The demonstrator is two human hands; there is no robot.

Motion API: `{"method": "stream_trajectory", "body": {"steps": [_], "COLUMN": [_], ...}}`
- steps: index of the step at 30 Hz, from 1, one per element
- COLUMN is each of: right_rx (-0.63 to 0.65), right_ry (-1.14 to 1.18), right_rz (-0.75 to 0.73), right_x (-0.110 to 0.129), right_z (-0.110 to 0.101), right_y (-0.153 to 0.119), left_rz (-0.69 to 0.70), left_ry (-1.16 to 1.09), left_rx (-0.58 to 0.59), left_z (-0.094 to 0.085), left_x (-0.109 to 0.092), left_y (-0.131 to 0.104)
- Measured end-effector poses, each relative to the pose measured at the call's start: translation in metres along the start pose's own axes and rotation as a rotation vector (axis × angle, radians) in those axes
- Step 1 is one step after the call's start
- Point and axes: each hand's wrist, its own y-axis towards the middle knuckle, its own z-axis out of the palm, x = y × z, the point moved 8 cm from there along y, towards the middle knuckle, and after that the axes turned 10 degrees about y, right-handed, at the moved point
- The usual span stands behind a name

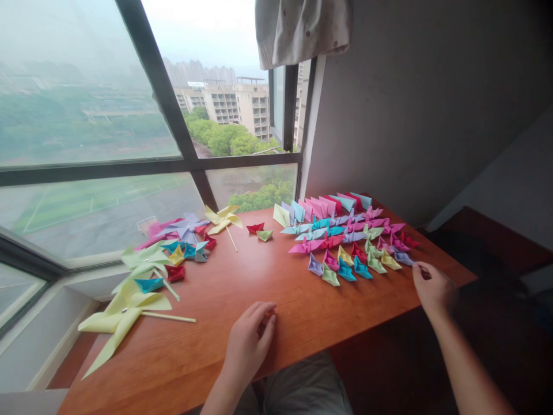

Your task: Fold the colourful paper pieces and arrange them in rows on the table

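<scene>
My right hand (433, 286) is at the right edge of the table, with thumb and fingertips pinched at the near tip of a purple paper boat (402, 257). That boat sits at the right end of rows of folded boats, among them a yellow boat (391, 261) and a blue boat (363, 268). My left hand (252, 336) rests on the table near its front edge, fingers loosely curved and nothing in them. Behind the boats stand rows of paper cranes (306, 245) and folded paper planes (322, 207).
On the left of the wooden table (224, 282) lie several paper pinwheels, the nearest a yellow pinwheel (125, 311), with more boats around them. A red boat (255, 228) and a green boat (264, 235) sit at the back middle. A window (194, 164) borders the table.
</scene>
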Motion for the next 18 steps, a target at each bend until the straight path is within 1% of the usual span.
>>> {"method": "stream_trajectory", "body": {"steps": [7,13,18], "right_rx": [-0.011,0.014,0.009], "right_ry": [-0.049,-0.028,-0.011], "right_rz": [0.005,0.022,0.021], "right_x": [0.0028,-0.0007,0.0002], "right_z": [-0.0008,0.0013,0.0003], "right_y": [0.0009,0.0002,0.0004], "left_rz": [0.004,0.011,0.007], "left_ry": [0.008,0.009,-0.006], "left_rx": [0.011,0.003,-0.013], "left_z": [0.0016,0.0005,-0.0014], "left_x": [0.0004,-0.0003,-0.0010], "left_y": [0.0000,0.0002,0.0004]}}
